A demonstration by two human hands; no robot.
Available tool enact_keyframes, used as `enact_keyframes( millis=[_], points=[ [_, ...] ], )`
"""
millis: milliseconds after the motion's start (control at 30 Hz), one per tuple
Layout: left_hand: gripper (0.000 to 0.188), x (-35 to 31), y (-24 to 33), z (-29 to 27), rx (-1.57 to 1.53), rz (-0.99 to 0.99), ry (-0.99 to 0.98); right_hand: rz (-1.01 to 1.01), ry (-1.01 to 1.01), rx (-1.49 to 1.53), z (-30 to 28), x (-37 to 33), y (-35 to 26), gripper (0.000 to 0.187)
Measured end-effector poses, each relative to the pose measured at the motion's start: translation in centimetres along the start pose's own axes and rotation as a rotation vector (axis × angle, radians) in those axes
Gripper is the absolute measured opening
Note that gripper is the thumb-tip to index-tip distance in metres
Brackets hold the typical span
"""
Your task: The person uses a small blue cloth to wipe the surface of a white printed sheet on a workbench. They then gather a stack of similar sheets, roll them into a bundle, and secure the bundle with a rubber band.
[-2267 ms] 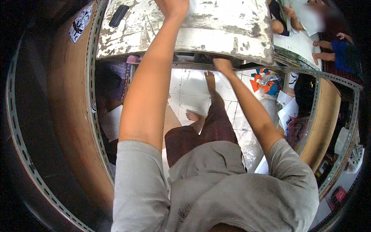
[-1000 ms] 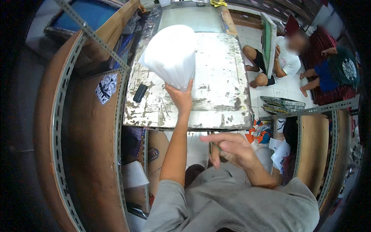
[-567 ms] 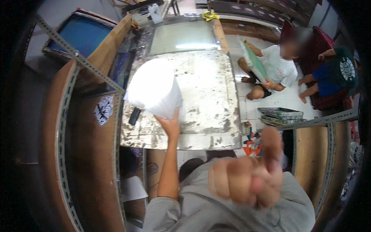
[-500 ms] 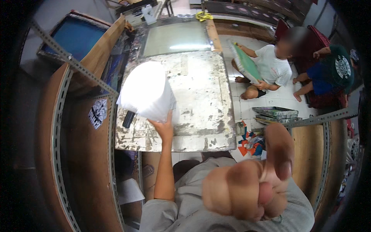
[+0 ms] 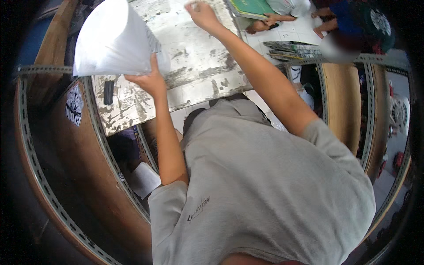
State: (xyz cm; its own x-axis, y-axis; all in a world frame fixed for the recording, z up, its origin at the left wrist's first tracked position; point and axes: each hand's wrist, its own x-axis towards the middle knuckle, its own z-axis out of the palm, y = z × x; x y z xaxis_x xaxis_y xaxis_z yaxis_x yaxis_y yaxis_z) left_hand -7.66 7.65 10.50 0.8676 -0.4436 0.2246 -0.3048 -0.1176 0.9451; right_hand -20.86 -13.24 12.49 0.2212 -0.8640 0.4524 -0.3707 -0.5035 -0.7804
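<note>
My left hand [image 5: 152,84] grips the lower edge of a curled bundle of white sheets [image 5: 104,42], thumb up along its side. The sheets bow into a wide roll above the near left part of the worn, paint-stained table [image 5: 194,73]. My right hand [image 5: 204,17] is stretched out over the table, to the right of the sheets and apart from them. Its fingers are bent together, and whether anything is between them is too blurred to see. A small black block-like object [image 5: 108,92] lies on the table below the sheets.
Slotted metal shelving with wooden boards [image 5: 95,123] stands close on my left, and another shelf [image 5: 340,106] on my right. Beyond the table's right side, a person holds a green framed screen [image 5: 251,8]. Stacked frames [image 5: 293,50] lie on the tiled floor; another person is farther right.
My right hand has gone from close before the camera to out over the table. The view has tilted and shifted; my left hand keeps its hold on the sheets.
</note>
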Motion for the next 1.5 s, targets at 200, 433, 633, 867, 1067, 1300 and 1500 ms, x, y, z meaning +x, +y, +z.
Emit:
enact_keyframes(
  millis=[200, 433, 633, 867, 1067, 1300, 1500],
  points=[
    [0.124, -0.5, -0.1, 0.7, 0.019, -0.089, 0.023, 0.527, 0.279, 0.307, 6.8, -5.7, -2.2, 0.019],
    [0.115, -0.5, 1.0, 0.5, 0.000, -0.022, -0.013, 0.233, -0.199, 0.553, 0.9, -18.5, -6.2, 0.021],
    [0.102, -0.4, 0.1, -0.2, -0.133, -0.089, -0.018, 0.831, -1.122, 0.941, -6.7, -29.7, -1.3, 0.024],
    [0.113, -0.4, 0.1, -0.1, -0.049, 0.027, -0.016, 0.066, -0.989, -0.134, 3.0, -40.2, 4.9, 0.040],
    [0.086, -0.4, 2.8, -0.2, -0.056, -0.143, -0.119, 0.393, -0.879, -0.220, 11.5, -37.2, 2.7, 0.040],
    [0.101, -1.0, 0.2, -0.4, -0.063, -0.007, -0.011, 0.475, -0.840, -0.380, 17.7, -33.9, 3.1, 0.036],
    [0.110, -1.2, 0.4, -1.4, -0.057, -0.038, -0.025, 0.496, -0.861, -0.441, 18.8, -34.0, 3.0, 0.033]
  ],
)
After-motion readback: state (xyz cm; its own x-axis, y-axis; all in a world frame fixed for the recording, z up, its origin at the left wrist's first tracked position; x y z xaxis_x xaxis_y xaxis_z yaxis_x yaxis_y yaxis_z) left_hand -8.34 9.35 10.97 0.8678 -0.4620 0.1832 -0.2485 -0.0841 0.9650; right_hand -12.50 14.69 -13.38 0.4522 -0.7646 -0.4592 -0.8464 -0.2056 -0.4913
